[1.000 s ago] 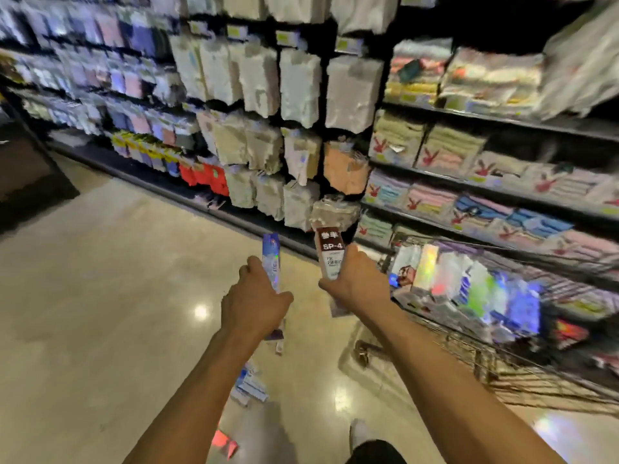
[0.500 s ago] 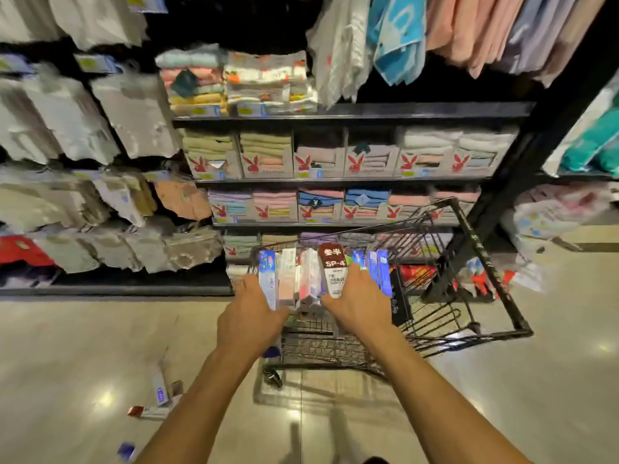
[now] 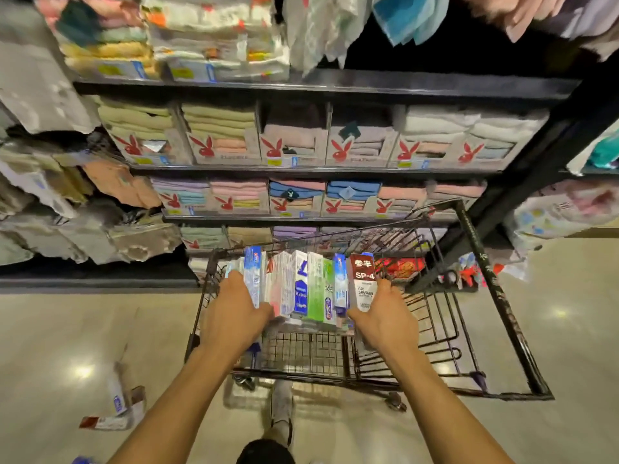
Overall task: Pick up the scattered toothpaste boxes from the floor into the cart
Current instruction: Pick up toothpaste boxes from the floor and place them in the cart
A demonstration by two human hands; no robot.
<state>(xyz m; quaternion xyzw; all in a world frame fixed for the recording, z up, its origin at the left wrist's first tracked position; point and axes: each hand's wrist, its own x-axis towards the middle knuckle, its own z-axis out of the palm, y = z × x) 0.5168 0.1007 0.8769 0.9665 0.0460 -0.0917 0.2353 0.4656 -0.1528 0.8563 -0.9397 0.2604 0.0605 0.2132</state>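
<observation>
We've got both hands down in the cart [image 3: 502, 313]: left hand [image 3: 234, 316] wrapped around a blue toothpaste box [image 3: 252, 276], right hand [image 3: 385, 316] gripping the red box [image 3: 363, 279], either end of the standing row. More boxes [image 3: 117, 410] lie on the floor [image 3: 50, 329], left.

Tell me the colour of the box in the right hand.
Dark red top, white lower part, head view.

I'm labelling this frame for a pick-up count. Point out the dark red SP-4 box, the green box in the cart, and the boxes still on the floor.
dark red SP-4 box [image 3: 363, 277]: head view, printed front face.
green box [image 3: 322, 289]: head view, green front panel.
boxes on the floor [image 3: 115, 408]: head view, pale upper box.
</observation>
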